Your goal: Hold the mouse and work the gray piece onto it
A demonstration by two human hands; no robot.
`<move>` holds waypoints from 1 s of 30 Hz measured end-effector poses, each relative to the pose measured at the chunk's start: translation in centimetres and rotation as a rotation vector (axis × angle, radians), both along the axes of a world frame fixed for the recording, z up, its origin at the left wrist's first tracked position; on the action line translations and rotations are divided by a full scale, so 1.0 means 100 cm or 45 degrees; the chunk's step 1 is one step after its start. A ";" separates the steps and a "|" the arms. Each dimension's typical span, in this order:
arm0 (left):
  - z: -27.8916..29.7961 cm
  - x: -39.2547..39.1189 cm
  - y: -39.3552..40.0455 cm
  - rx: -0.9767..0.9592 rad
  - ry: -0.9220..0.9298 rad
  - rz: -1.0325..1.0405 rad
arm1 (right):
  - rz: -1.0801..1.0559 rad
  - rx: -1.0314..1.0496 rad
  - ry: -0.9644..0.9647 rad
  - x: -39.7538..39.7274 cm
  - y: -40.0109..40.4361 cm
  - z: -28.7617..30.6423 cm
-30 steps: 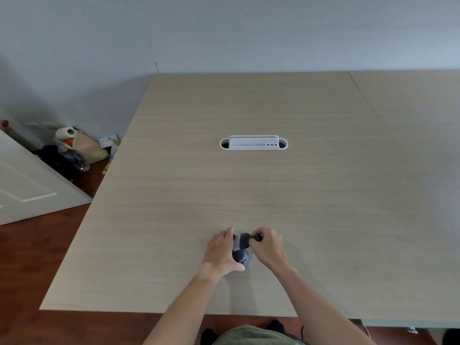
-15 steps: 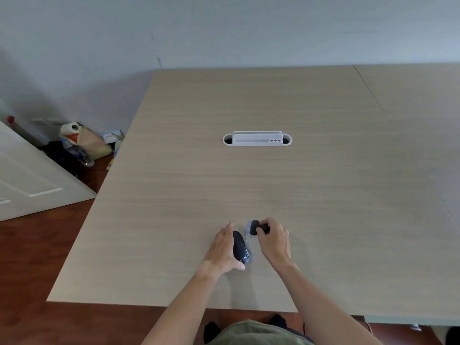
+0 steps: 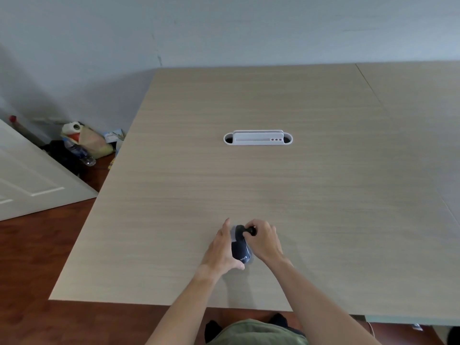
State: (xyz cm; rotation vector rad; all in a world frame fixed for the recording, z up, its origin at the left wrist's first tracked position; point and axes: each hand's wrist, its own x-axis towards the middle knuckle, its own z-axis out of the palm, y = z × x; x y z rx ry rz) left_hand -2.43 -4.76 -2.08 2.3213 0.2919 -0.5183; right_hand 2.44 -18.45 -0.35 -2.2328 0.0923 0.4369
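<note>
1. Sharpener (image 3: pixel 241 247), a small dark one with white lettering on its end, is sitting in the head view on the near middle of the worktop (image 3: pixel 323 195), between the two hands.
2. Left hand (image 3: pixel 222 250) is gripping its body from the left side, thumb lying under the near end and fingers reaching forward along it.
3. Right hand (image 3: pixel 263 239) is curling round the small black crank (image 3: pixel 250 231) at the far end, pinching its knob.
4. Judging by its look, it is handling as a light, stiff plastic thing with a smooth shell that could be sliding on the worktop; the body is the sound place to be holding, the crank being the thinner part.
5. White cable tray (image 3: pixel 258 138) is sitting well beyond, and a door (image 3: pixel 27 180) and some bags (image 3: pixel 87 143) are lying on the floor at left.
</note>
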 end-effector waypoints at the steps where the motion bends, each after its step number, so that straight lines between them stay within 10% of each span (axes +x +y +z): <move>1: 0.001 0.000 -0.001 0.033 -0.002 0.001 | -0.037 -0.069 -0.011 0.000 -0.002 -0.001; 30: 0.007 0.005 0.001 0.018 0.034 0.049 | -0.069 0.030 0.008 0.007 -0.001 0.004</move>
